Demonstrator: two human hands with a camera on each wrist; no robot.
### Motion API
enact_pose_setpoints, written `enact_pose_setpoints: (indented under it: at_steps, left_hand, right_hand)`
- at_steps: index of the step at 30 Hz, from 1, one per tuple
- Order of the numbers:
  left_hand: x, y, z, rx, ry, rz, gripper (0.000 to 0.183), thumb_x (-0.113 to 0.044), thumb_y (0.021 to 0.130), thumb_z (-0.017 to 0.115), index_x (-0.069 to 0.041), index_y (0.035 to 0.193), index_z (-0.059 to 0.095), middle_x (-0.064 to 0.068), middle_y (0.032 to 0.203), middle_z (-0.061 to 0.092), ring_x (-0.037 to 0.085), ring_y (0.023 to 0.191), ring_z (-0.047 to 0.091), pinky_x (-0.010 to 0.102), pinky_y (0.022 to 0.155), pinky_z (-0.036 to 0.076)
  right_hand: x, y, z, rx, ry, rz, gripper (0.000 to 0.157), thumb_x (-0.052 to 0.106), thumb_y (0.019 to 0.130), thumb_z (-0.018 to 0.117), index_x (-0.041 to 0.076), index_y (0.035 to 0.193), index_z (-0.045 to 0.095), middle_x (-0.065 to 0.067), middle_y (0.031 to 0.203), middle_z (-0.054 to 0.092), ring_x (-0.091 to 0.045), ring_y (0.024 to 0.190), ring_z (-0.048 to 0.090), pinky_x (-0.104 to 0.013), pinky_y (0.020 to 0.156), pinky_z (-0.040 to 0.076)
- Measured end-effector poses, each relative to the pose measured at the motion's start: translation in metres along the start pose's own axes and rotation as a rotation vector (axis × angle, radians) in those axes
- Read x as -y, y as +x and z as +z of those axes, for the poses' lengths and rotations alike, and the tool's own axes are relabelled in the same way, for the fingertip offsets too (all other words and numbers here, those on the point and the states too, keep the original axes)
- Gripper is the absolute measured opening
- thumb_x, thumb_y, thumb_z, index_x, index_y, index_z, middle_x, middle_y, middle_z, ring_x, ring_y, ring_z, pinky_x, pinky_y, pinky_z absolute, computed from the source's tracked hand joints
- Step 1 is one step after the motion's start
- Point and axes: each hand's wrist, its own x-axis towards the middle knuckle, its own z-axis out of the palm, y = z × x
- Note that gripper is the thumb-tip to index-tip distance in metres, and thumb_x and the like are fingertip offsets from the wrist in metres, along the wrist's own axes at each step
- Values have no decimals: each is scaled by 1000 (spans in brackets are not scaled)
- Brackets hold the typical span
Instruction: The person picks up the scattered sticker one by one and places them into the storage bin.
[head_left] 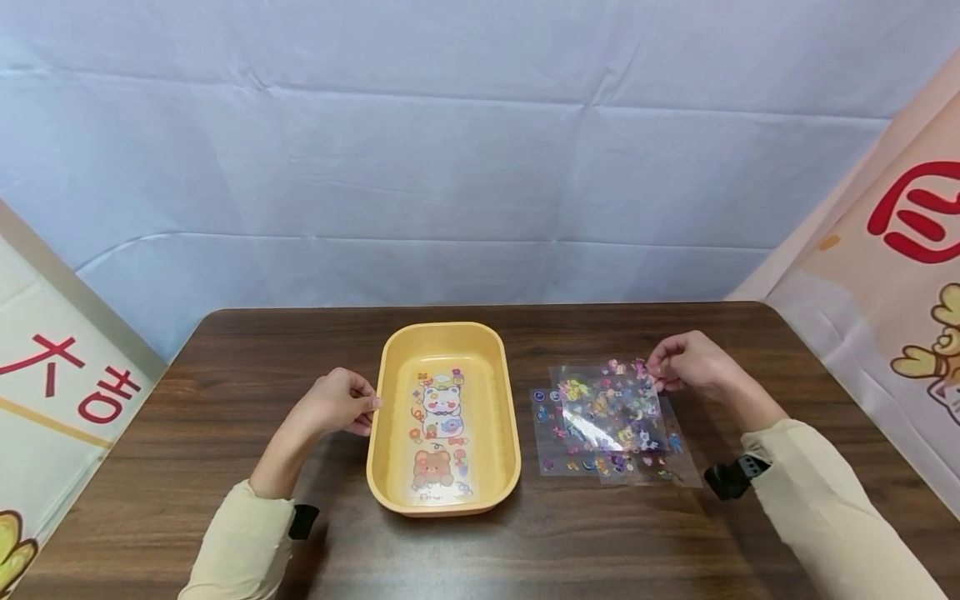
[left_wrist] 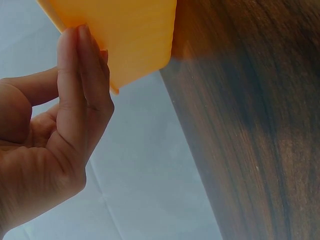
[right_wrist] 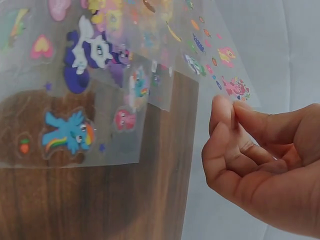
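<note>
A yellow rectangular tray (head_left: 512,433) stands on the table, with a clear sheet of cartoon bear stickers (head_left: 442,417) lying on its floor. At the tray's left rim is my left hand (head_left: 341,402); its thumb lies at the edge and its fingers are against the outer wall, as the left wrist view shows. My right hand (head_left: 693,362) pinches the far right corner of a transparent sticker sheet (head_left: 611,408), lifting it above other sheets. Colourful pony stickers (right_wrist: 67,132) cover these overlapping sheets. The lower sticker sheets (head_left: 555,462) stay flat on the wood.
The dark wooden table (head_left: 600,542) has rounded far corners. Behind it hangs a pale creased cloth (head_left: 450,167). Printed banners flank it, one on the left (head_left: 45,333) and one on the right (head_left: 862,292). Both forearms wear cream sleeves (head_left: 240,542) and black wrist straps.
</note>
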Motion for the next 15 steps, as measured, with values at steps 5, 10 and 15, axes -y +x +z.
enact_pose_setpoints:
  at_steps: [5,10,15]
  left_hand:
    - [1,1,0,-2,0,-2,14,-1,91,54,12,88,60,14,70,60,16,56,62,35,60,57]
    - [1,1,0,-3,-1,-6,14,-1,91,54,12,89,60,14,70,60,16,56,62,35,61,57]
    - [1,1,0,-3,-6,-7,14,-1,91,54,12,88,60,14,70,60,16,56,62,36,61,57]
  right_hand:
    - [6,-1,-3,2,-6,-2,15,-12,85,43,-17,94,54,-12,77,58,-20,66,61,-36,61,55]
    - [9,-1,-4,-4,15,-17,14,-12,85,43,-18,94,53,-11,76,58,-19,65,62,-35,62,56]
    - [12,0,-4,-8,32,-21,15,-13,86,43,-19,95,52,-10,76,58,-19,66,63,-35,63,56]
